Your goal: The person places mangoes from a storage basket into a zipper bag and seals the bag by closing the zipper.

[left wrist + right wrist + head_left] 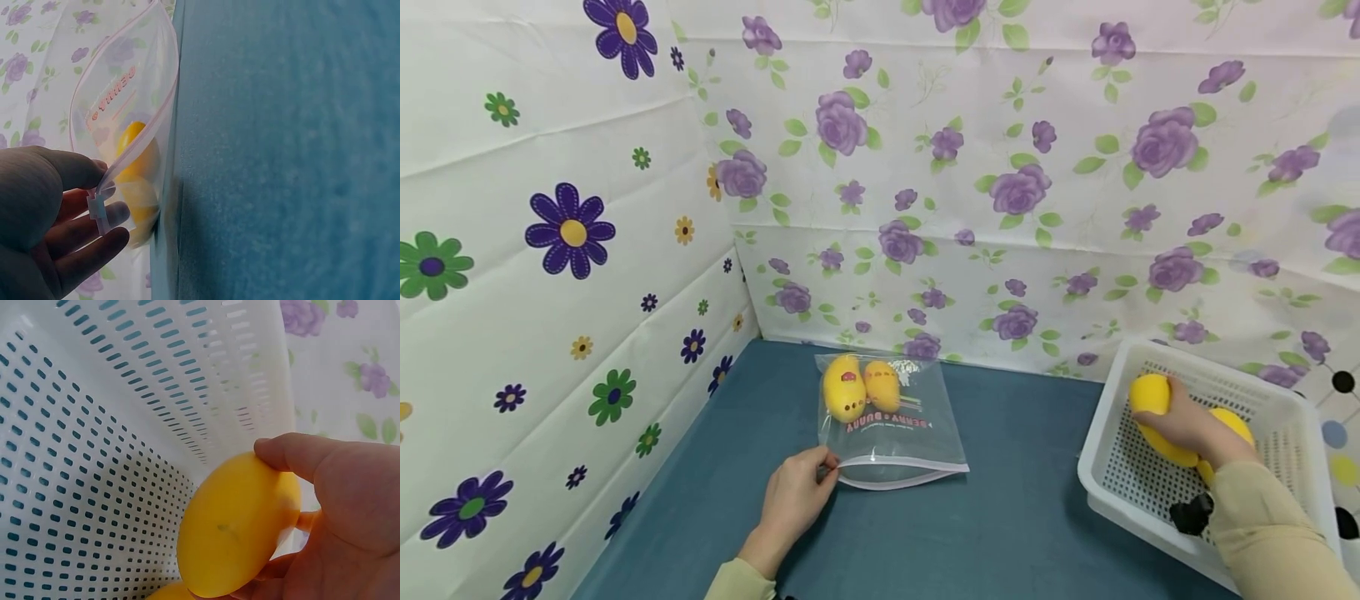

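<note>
A clear zip bag (891,433) with red lettering lies on the blue table (1015,525), two yellow mangoes (844,388) inside at its far end. My left hand (795,498) pinches the bag's open mouth at its near left corner; the left wrist view shows the thumb and fingers (81,215) on the zip strip of the bag (125,100). My right hand (1187,425) is inside the white perforated basket (1120,483) at the right and grips a yellow mango (237,531). Another yellow mango (1236,425) lies behind that hand in the basket.
Flower-patterned sheets form walls at the left (550,292) and back (1037,192) of the table. The basket's slotted wall (125,425) stands close around my right hand. A small black object (1191,512) sits at my right wrist.
</note>
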`<state>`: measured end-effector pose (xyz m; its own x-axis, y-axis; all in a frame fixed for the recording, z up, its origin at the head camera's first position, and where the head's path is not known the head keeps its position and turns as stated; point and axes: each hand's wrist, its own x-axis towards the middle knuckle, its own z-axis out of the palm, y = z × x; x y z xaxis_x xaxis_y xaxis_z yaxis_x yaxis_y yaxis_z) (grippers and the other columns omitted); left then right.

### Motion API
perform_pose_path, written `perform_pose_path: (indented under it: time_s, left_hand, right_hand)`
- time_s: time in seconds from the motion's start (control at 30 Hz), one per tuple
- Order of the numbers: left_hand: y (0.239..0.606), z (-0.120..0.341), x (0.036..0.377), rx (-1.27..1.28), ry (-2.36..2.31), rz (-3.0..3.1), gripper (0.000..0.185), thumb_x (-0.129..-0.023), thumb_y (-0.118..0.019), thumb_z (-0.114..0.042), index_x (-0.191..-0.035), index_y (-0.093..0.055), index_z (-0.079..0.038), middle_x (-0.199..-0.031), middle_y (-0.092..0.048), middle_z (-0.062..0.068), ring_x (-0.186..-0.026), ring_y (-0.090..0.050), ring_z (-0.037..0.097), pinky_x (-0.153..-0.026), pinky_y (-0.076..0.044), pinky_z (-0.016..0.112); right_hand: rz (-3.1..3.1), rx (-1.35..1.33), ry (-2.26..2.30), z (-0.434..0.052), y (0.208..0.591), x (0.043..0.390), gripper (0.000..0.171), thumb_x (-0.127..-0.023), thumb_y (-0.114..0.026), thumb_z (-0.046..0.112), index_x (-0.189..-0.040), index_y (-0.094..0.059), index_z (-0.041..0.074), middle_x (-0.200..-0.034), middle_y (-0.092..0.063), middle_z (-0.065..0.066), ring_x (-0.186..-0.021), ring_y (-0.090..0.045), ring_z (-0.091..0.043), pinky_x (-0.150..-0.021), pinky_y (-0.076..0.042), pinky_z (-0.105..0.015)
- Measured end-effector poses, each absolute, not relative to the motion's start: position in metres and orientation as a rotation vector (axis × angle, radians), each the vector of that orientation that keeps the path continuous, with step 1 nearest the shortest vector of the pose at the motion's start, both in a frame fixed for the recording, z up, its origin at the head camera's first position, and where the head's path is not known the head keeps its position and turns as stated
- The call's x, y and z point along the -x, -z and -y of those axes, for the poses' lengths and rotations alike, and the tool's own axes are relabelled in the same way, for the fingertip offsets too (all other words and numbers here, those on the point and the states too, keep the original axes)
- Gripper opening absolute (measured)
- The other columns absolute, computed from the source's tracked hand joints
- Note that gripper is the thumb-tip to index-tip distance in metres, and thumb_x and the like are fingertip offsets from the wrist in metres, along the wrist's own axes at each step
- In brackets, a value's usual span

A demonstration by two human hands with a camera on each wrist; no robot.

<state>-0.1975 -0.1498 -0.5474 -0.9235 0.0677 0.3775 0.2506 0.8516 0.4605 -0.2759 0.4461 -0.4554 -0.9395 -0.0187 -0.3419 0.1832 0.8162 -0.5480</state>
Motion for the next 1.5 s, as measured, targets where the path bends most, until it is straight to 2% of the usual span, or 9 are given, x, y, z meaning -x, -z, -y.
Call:
perform_pose_path:
  time_s: [0.23, 0.43, 0.73, 0.87, 1.1, 1.3, 1.5]
  left_hand:
    - [0.549, 0.15, 0.198, 0.243, 0.749, 2.685, 0.017, -0.087, -0.089, -0.011, -0.086, -0.075, -0.02, -0.086, -0.076, -0.008, -0.063, -0.058, -0.001, -0.056, -0.048, 0.025]
    - [0.55, 0.15, 0.197, 0.237, 0.758, 2.694, 0.011, -0.091, -0.087, -0.015, -0.088, -0.077, -0.017, -0.085, -0.075, -0.008, -0.062, -0.055, -0.002, -0.056, -0.047, 0.024]
    - [0.55, 0.149, 0.198, 0.219, 0.784, 2.686, 0.013, -0.092, -0.085, -0.013, -0.086, -0.076, -0.02, -0.083, -0.074, -0.007, -0.061, -0.054, 0.0, -0.055, -0.046, 0.026]
    - [0.549, 0.148, 0.198, 0.205, 0.809, 2.689, 0.014, -0.091, -0.086, -0.012, -0.086, -0.076, -0.02, -0.084, -0.074, -0.007, -0.061, -0.054, 0.0, -0.055, -0.046, 0.026]
    - [0.549, 0.148, 0.199, 0.19, 0.843, 2.701, 0.014, -0.091, -0.085, -0.011, -0.086, -0.076, -0.021, -0.085, -0.074, -0.008, -0.062, -0.054, 0.0, -0.057, -0.046, 0.026]
    - [0.55, 0.15, 0.199, 0.203, 0.875, 2.682, 0.016, -0.09, -0.086, -0.009, -0.086, -0.076, -0.022, -0.086, -0.075, -0.007, -0.064, -0.056, 0.0, -0.057, -0.048, 0.027]
    - [0.549, 0.153, 0.2, 0.206, 0.889, 2.692, 0.014, -0.09, -0.086, -0.01, -0.087, -0.076, -0.02, -0.086, -0.075, -0.008, -0.063, -0.055, 0.0, -0.057, -0.047, 0.026]
  right_hand:
    - [-2.761, -0.033, 0.783, -0.442, 0.45, 0.263, 0.115, -0.108, -0.056, 0.053, -0.156, 0.026, -0.012, -0.15, -0.013, -0.057, -0.122, -0.039, -0.068, -0.099, -0.036, -0.081]
    - [-2.821, 0.038, 0.744, -0.434, 0.438, 0.249, 0.112, -0.11, -0.052, 0.055, -0.158, 0.025, -0.009, -0.152, -0.013, -0.057, -0.122, -0.043, -0.068, -0.094, -0.039, -0.08]
    - [-2.896, 0.118, 0.742, -0.422, 0.419, 0.233, 0.107, -0.109, -0.054, 0.053, -0.163, 0.017, -0.006, -0.151, -0.023, -0.052, -0.102, -0.057, -0.051, -0.082, -0.051, -0.065]
    - [-2.887, 0.117, 0.765, -0.414, 0.415, 0.225, 0.108, -0.108, -0.056, 0.057, -0.166, 0.015, -0.001, -0.154, -0.023, -0.051, -0.1, -0.06, -0.048, -0.077, -0.052, -0.058]
    - [-2.849, 0.107, 0.856, -0.401, 0.412, 0.214, 0.109, -0.106, -0.057, 0.061, -0.169, 0.016, 0.009, -0.159, -0.019, -0.048, -0.105, -0.06, -0.048, -0.079, -0.053, -0.059]
    - [-2.863, 0.136, 0.878, -0.389, 0.409, 0.204, 0.105, -0.107, -0.057, 0.058, -0.17, 0.014, 0.012, -0.159, -0.023, -0.048, -0.103, -0.062, -0.044, -0.075, -0.053, -0.051]
    - [-2.859, 0.155, 0.876, -0.375, 0.409, 0.194, 0.101, -0.109, -0.056, 0.055, -0.17, 0.014, 0.014, -0.157, -0.025, -0.05, -0.109, -0.064, -0.051, -0.077, -0.055, -0.056]
